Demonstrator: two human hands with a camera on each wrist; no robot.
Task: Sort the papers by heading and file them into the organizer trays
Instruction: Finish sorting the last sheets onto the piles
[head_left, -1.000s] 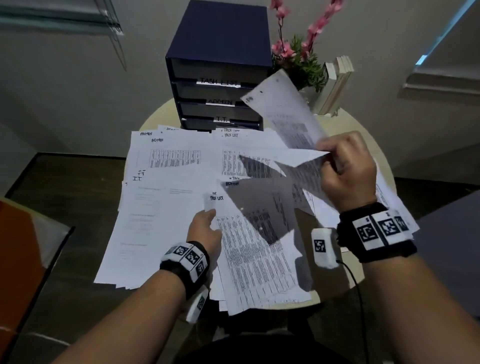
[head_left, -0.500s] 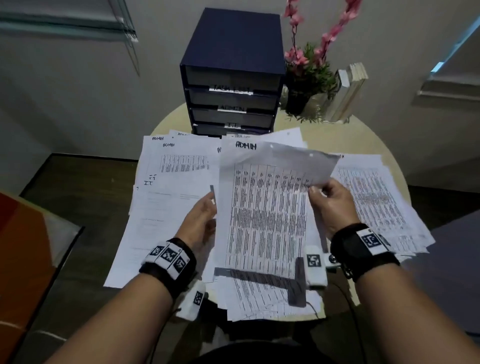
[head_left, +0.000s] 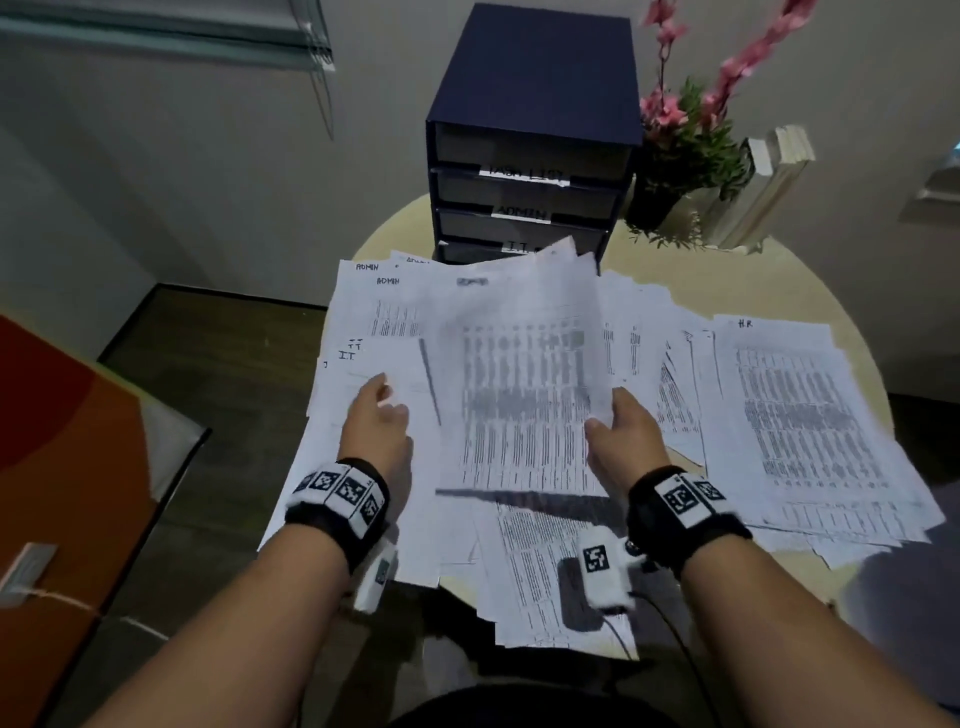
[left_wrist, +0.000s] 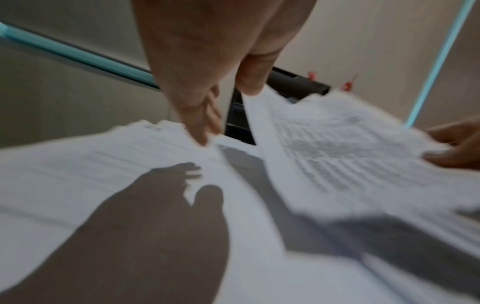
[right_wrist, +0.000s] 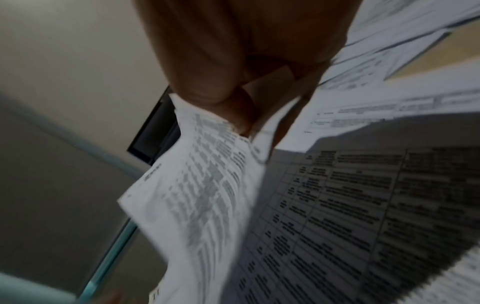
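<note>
Right hand: the right hand (head_left: 621, 441) pinches a printed sheet (head_left: 524, 384) by its right edge, thumb on top and fingers beneath, lifting it clear of the pile so it can travel.
Left hand: the left hand (head_left: 376, 431) hangs with relaxed, straight fingers over the papers at centre left, gripping nothing; it looks ready to steady the stack.
Held sheet: centre of the frame, tilted towards the organizer; its heading is smeared by blur, so I cannot read which tray it belongs to.
Loose papers: spread across the round table (head_left: 810, 291), ADMIN and I.T. headings at left, an H.R. page (head_left: 789, 410) at right, apparently grouped by heading.
Organizer: the dark blue organizer (head_left: 535, 135) stands at upper centre, trays labelled TASK LIST, ADMIN, I.T., openings facing the person.
Bystanders: a pink-flowered plant (head_left: 685, 135) and books (head_left: 763, 182) at upper right.
</note>
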